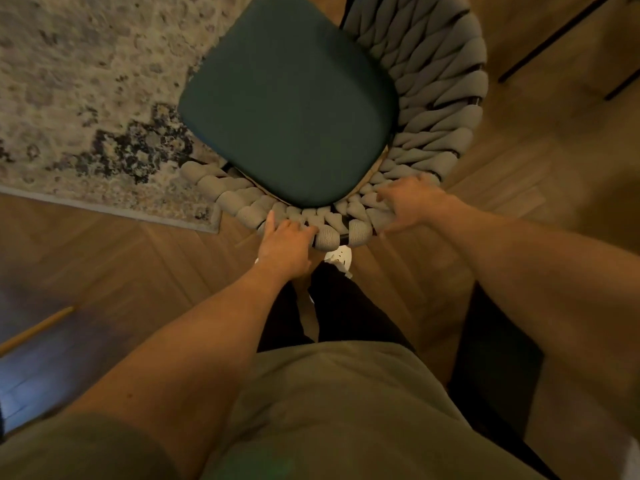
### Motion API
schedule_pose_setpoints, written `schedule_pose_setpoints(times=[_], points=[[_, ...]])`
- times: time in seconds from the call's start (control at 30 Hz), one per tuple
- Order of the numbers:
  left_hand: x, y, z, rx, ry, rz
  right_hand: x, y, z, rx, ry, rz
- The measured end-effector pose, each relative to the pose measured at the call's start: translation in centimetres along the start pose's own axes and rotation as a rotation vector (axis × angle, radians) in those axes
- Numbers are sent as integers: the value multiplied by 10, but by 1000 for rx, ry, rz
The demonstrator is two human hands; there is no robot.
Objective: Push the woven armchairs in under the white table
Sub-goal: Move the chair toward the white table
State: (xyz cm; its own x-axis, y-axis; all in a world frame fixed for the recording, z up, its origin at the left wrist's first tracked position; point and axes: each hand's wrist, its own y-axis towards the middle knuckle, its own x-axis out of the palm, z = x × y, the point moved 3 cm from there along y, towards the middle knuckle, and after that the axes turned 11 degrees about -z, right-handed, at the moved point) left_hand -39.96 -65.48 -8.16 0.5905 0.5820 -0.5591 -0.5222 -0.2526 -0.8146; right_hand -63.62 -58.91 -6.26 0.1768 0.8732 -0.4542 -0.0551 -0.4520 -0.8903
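Grey woven armchair, dark green cushion (mottled beige rug).

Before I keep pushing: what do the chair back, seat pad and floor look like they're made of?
Chair back: thick grey knitted rope, matte, wound on a dark frame, probably metal. Seat pad: dark green fabric, smooth, likely padded. Floor: wood-look planks, slight sheen; real or laminate unclear.

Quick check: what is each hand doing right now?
Left hand: closed on the grey woven armchair's backrest rim.
Right hand: also gripping that rim.

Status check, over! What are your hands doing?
Both hands, left and right, on woven armchair back rim. White table not in view. Rug edge beside chair.
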Motion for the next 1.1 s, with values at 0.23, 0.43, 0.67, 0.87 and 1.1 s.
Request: schedule_pose_setpoints(times=[0.23, 0.43, 0.67, 0.87, 1.1], points=[[-15, 13, -20, 63, 178, -104, 18, 4, 8, 98, -327, -9], [-21, -3, -32, 71, 251, -112, 23, -8, -13, 95, -225, -6], [-9, -16, -48, 88, 327, -114, 52, -16, -43, 68, -94, 22], [-12, -20, -78, 121, 479, -72, 68, -30, -81, 36, 132, 5], [-45, -1, -115, 68, 606, -74, 73, -30, -129, -24, 335, -15]])
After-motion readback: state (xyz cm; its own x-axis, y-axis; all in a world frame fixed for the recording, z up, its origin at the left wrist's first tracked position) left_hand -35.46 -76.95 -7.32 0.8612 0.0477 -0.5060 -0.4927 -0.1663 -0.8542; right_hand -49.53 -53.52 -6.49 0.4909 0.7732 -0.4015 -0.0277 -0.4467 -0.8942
